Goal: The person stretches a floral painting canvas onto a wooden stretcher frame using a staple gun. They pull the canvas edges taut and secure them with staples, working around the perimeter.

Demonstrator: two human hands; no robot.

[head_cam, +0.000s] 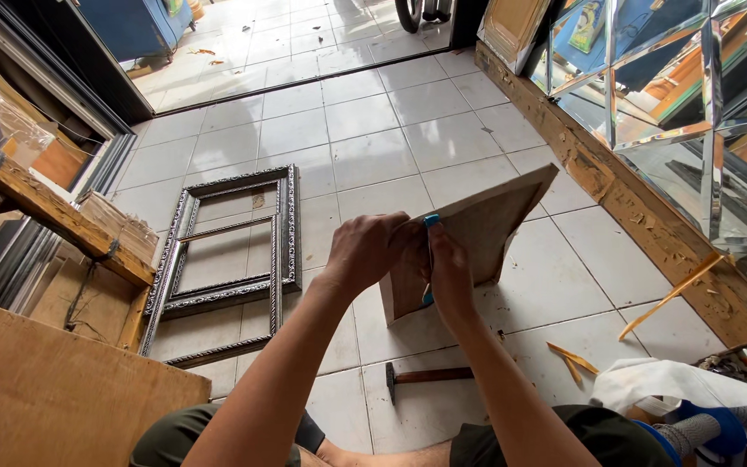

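I hold a thin brown board (pixel 486 227) upright on edge above the tiled floor, its lower corner touching a tile. My left hand (pixel 372 249) grips the board's near edge. My right hand (pixel 448 268) is closed around a blue-handled tool (pixel 430 221) pressed against that same edge; only the blue ends of the tool show above and below the fingers. A hammer (pixel 425 376) with a wooden handle lies on the floor just below my hands.
Ornate silver picture frames (pixel 226 259) lie stacked on the tiles at left. A wooden board (pixel 54 389) and shelving fill the left side. A rough timber beam (pixel 641 216) and mirrored panels (pixel 676 95) line the right. Wood slivers (pixel 669 296) and white cloth (pixel 667 380) lie at lower right.
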